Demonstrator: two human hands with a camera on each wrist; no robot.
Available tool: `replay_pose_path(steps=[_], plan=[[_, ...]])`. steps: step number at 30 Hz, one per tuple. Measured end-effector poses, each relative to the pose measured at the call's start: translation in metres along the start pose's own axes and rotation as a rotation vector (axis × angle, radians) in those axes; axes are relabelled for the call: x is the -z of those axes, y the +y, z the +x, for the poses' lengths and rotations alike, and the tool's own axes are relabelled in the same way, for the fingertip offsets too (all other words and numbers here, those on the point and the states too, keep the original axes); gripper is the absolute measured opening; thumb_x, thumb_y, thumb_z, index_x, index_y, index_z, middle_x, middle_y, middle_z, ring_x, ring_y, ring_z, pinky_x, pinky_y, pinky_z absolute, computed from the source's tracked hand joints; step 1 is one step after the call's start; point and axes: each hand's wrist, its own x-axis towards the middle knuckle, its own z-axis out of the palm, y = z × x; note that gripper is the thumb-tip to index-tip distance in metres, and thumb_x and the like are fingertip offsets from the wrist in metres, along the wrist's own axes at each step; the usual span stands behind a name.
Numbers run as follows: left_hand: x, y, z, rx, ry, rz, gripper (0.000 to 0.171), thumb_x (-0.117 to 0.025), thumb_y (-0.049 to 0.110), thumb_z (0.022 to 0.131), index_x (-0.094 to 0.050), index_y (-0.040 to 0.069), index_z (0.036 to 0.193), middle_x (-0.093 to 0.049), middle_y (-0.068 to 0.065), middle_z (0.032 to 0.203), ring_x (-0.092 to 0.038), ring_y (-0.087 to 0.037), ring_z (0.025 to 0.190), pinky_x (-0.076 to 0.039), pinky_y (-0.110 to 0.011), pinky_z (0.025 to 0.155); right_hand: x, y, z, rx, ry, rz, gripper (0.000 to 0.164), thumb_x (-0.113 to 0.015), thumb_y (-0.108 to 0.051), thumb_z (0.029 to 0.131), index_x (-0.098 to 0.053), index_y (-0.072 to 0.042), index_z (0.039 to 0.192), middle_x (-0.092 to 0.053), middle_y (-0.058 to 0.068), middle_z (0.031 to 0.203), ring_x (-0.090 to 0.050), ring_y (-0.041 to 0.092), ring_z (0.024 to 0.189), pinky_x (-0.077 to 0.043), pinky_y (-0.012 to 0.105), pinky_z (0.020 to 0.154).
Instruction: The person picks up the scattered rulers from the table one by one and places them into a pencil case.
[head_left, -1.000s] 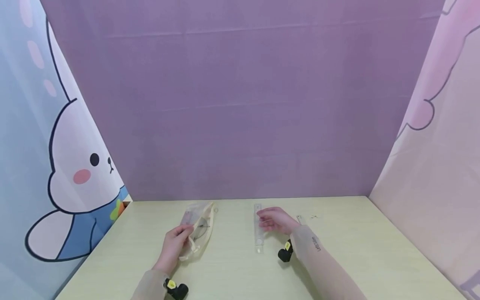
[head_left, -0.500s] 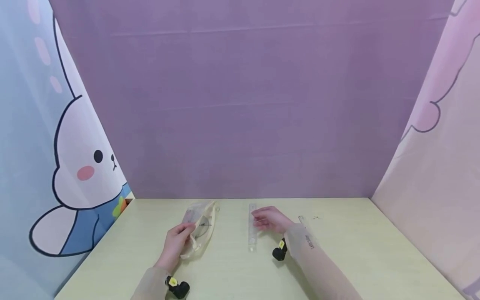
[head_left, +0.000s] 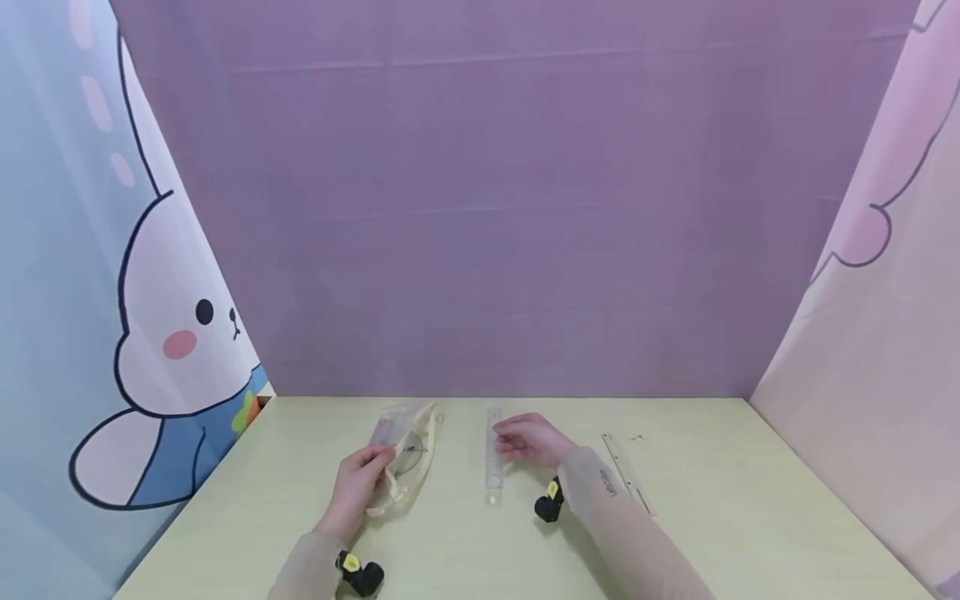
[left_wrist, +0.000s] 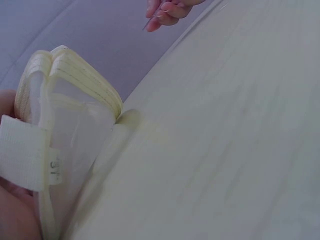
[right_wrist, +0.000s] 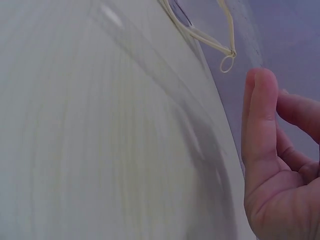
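My left hand [head_left: 358,485] grips a see-through zip pouch [head_left: 422,477] with cream edging, its zip side turned toward the right. A rounded outline shows through the clear pouch wall, but what it belongs to is unclear. To the right, my right hand [head_left: 531,439] pinches a clear ruler [head_left: 493,467] near its far part. The ruler points away from me, with a hole at its near end. In the left wrist view the pouch's cream zip [left_wrist: 82,75] and a white tab [left_wrist: 22,152] are visible; the palm is mostly hidden. My right fingers [right_wrist: 262,110] are close together in the right wrist view.
A second clear ruler [head_left: 626,473] lies on the pale table [head_left: 720,517], right of my right forearm. Small dark marks [head_left: 637,437] show beyond it. A purple cloth [head_left: 495,250] stands along the back edge, with printed cloths on both sides.
My right hand has moved left with the ruler, closer to the pouch. More of the second ruler shows beside the forearm. The left hand keeps its hold, and the head view has shifted slightly.
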Motion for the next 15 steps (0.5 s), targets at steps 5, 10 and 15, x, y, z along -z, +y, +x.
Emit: replay_pose_path(steps=[5,10,15], plan=[[0.001,0.001,0.0,0.003,-0.001,-0.008,0.034,-0.069,0.024,0.09,-0.068,-0.003,0.109,-0.063,-0.007,0.09,-0.051,-0.012,0.07,-0.045,-0.024,0.061,-0.009,-0.001,0.005,0.018,0.017,0.007,0.029,-0.059,-0.007,0.094,-0.057,0.013,0.115,-0.066,0.008,0.082,-0.064,0.013,0.072,-0.054,0.026,0.068],[0.002,0.002,0.001,-0.004,0.009,-0.001,0.032,-0.069,0.023,0.089,-0.068,-0.003,0.108,-0.064,-0.008,0.089,-0.051,-0.013,0.069,-0.044,-0.024,0.059,-0.019,-0.003,0.011,0.026,0.024,0.018,0.029,-0.061,-0.006,0.093,-0.058,0.014,0.114,-0.067,0.009,0.08,-0.065,0.013,0.07,-0.055,0.025,0.067],[0.0,0.004,0.001,-0.015,0.027,0.01,0.027,-0.068,0.02,0.09,-0.069,-0.002,0.106,-0.062,-0.008,0.085,-0.051,-0.013,0.067,-0.045,-0.024,0.059,-0.029,-0.006,0.015,0.024,0.017,0.027,0.029,-0.061,-0.006,0.093,-0.058,0.015,0.113,-0.067,0.01,0.08,-0.066,0.014,0.069,-0.055,0.025,0.066]])
